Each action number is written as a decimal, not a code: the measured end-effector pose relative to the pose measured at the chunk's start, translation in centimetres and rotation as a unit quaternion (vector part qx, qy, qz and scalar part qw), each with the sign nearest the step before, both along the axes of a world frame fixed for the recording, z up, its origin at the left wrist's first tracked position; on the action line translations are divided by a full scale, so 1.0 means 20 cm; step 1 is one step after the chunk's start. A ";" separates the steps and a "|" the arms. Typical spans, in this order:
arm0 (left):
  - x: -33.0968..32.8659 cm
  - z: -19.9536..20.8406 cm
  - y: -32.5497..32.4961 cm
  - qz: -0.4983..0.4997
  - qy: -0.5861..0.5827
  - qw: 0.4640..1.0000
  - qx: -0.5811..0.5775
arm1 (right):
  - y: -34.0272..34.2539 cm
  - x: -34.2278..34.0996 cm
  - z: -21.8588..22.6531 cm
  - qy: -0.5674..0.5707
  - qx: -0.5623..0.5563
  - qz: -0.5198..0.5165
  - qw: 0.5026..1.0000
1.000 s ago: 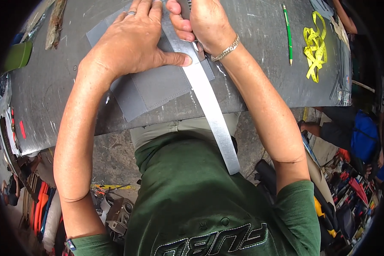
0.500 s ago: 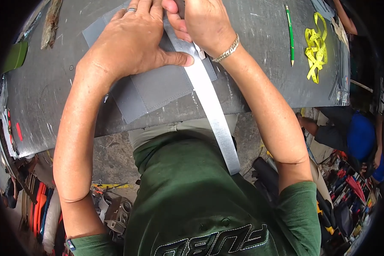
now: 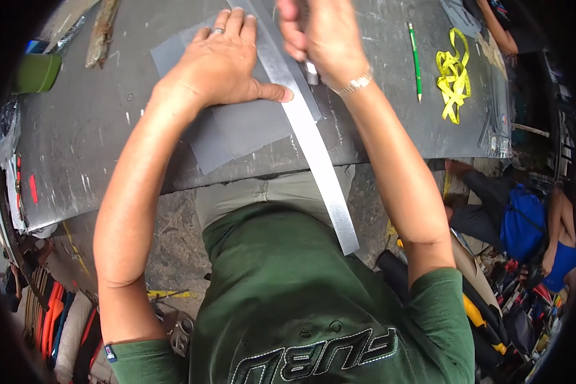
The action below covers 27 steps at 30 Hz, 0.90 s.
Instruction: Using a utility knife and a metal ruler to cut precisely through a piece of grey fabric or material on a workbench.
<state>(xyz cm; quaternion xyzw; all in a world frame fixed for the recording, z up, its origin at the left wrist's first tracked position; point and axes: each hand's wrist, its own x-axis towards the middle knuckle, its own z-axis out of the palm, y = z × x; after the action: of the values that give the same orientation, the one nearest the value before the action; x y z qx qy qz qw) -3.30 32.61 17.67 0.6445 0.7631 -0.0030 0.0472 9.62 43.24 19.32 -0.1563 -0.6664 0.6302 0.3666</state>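
Note:
A long metal ruler [image 3: 317,150] lies aslant over a grey stitched sheet [image 3: 237,137], its near end reaching past the table edge above my lap. My left hand [image 3: 214,70] rests flat on the sheet with its fingers spread; its thumb presses on the ruler. To the right of the ruler, my right hand [image 3: 333,48] is closed around a dark-handled tool with a metal end [image 3: 311,73]. Motion blurs that hand, and its fingers partly hide the tool, so its exact kind is unclear.
On the dark table [image 3: 384,128] lie a green pencil [image 3: 416,63] and a tangled yellow measuring tape [image 3: 453,77] to the right. A wooden stick [image 3: 102,32] and a green container [image 3: 37,73] are at far left. Another person, beside a blue bag [image 3: 521,224], is at right.
My right hand with the tool has shifted slightly away from the ruler's right edge. My left hand stays pressed on the sheet and ruler. The whole view has shifted a little.

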 end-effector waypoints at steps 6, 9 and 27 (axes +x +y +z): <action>-0.01 -0.03 -0.02 -0.009 -0.009 1.000 0.025 | -0.20 0.61 0.14 -0.334 0.190 -0.039 0.922; -0.03 -0.01 -0.05 -0.021 -0.124 0.988 0.091 | -0.45 0.89 0.08 -0.442 0.293 0.003 0.848; 0.13 0.04 -0.55 -0.001 -0.041 0.991 0.128 | -0.30 1.33 -0.04 -0.432 0.294 -0.226 0.822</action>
<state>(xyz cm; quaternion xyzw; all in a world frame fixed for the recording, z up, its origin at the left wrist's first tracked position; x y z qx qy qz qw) -0.74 21.55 18.53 0.6455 0.7541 0.1212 -0.0045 36.31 37.20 18.57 -0.4436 -0.8562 0.1719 0.2016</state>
